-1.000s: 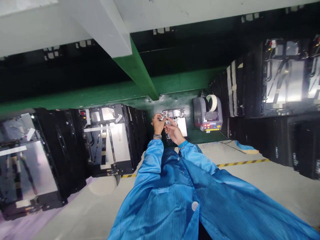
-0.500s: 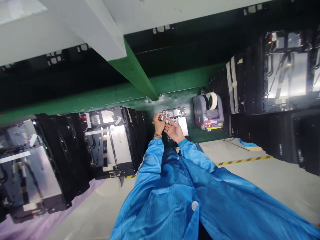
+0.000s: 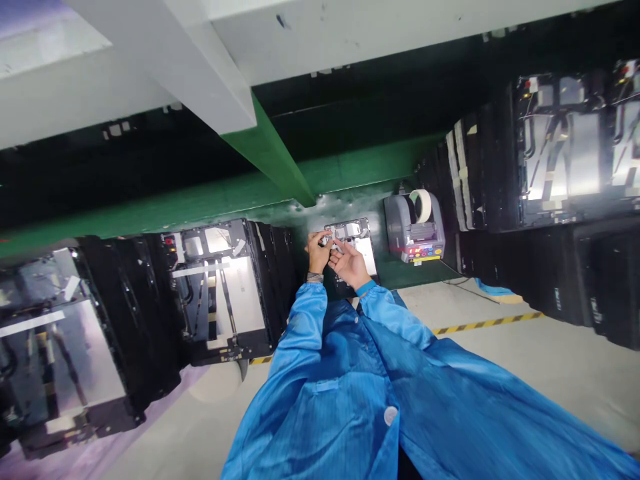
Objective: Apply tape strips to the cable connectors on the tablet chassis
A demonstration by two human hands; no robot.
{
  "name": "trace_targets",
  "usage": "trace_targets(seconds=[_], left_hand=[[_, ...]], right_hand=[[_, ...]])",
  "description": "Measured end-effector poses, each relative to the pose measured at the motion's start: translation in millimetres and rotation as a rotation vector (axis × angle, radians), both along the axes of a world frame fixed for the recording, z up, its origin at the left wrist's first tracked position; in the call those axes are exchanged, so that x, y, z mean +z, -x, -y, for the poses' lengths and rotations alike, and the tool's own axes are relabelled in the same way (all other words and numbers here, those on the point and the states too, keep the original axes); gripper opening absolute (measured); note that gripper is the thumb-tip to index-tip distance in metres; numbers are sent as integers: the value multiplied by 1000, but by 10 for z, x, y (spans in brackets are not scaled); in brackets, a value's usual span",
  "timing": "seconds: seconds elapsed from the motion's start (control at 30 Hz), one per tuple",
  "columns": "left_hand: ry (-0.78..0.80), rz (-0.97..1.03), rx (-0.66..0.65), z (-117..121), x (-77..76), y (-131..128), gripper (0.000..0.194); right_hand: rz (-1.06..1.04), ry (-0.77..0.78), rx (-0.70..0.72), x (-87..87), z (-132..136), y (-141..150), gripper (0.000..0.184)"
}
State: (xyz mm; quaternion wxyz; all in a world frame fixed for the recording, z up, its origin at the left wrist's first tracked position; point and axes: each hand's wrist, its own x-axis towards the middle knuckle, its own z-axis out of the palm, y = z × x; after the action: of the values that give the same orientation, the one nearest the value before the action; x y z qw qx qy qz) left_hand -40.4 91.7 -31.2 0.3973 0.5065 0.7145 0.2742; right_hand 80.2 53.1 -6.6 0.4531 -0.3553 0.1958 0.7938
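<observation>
Over one electronic panel, two hands close together, grip unclear, one tape dispenser

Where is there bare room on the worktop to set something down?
The green worktop looks bare in a narrow strip between the open electronic panel and the tape dispenser, and in another behind that panel. It is crowded at the panel's left half, by the left hand and right hand, and farther left, at the stacked panels.
</observation>
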Motion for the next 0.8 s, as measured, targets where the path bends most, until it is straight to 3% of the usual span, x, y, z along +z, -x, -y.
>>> trace_targets(seconds=[0.33, 0.8], left_hand=[[-25, -2, -11, 15, -43, 6, 23], [-27, -146, -97, 32, -124, 55, 22]], right_hand=[[-3, 26, 4, -19, 0, -5, 35], [18, 69, -32, 113, -56, -51, 37]])
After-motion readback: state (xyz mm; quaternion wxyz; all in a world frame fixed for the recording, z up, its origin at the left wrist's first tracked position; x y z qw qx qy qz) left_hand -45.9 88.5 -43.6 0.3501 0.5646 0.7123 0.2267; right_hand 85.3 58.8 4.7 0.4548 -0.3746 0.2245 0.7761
